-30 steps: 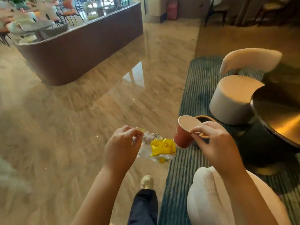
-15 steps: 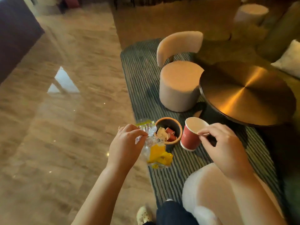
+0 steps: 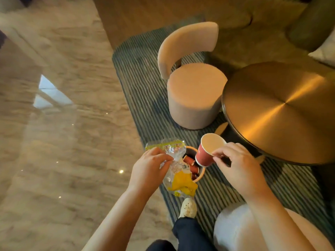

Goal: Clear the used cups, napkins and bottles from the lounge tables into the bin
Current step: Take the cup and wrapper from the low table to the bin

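My left hand [image 3: 150,167] grips a crumpled clear plastic wrapper with yellow print [image 3: 178,175], which hangs over the left side of a small round bin [image 3: 200,175] on the striped rug. Red cups lie inside the bin. My right hand [image 3: 237,165] pinches the rim of an empty red paper cup [image 3: 206,153], tilted, just above the bin's right edge.
A round brass-coloured table [image 3: 279,113] stands at the right, with a beige round chair [image 3: 194,91] beside it on the striped rug [image 3: 145,82]. Polished stone floor spreads to the left. A white chair [image 3: 233,230] sits at the lower right, and my shoe [image 3: 188,208] is below the bin.
The view swung right and down, and the bin came into sight. Both hands, still holding the wrapper and cup, have come to just above the bin.
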Available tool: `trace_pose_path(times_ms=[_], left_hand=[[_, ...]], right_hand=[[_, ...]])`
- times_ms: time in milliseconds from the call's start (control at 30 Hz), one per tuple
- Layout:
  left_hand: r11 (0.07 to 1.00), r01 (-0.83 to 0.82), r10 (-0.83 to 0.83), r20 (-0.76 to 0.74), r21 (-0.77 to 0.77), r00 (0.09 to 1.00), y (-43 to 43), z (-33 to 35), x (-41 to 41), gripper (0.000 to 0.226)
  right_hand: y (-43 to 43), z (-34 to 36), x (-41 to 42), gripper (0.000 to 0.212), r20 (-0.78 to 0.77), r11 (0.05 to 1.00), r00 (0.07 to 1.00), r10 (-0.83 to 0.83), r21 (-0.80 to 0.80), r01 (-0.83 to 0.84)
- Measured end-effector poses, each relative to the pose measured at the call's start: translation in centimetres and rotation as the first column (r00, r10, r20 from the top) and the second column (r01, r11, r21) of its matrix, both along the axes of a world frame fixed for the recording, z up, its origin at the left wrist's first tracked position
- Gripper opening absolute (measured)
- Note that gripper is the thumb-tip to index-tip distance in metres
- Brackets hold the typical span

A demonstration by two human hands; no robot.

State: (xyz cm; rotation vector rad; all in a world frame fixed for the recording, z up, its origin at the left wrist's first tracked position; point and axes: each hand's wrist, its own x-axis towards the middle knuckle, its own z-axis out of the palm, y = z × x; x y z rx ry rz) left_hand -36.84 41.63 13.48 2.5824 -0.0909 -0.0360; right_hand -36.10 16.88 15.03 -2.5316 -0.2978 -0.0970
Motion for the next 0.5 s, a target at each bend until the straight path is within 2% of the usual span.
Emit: trace_pose_path(times_ms=[233,500], left_hand=[[0.998,0.033,-0.042,-0.197,-0.051,0.98,0.1,-8.6,7.6,0.012],[0.992,0.107,-0.127,-0.37,-0.073,0.92,-0.5,-24.7,13.0,0.013]], right_hand=[[1.8,-7.8,6.0,0.014,-0.17,0.999,0.984,-0.049,0.013,0.052],[3.2,-23.7,7.5,0.011,-0.438,0.982,0.88,-0.183,-0.039,0.185]])
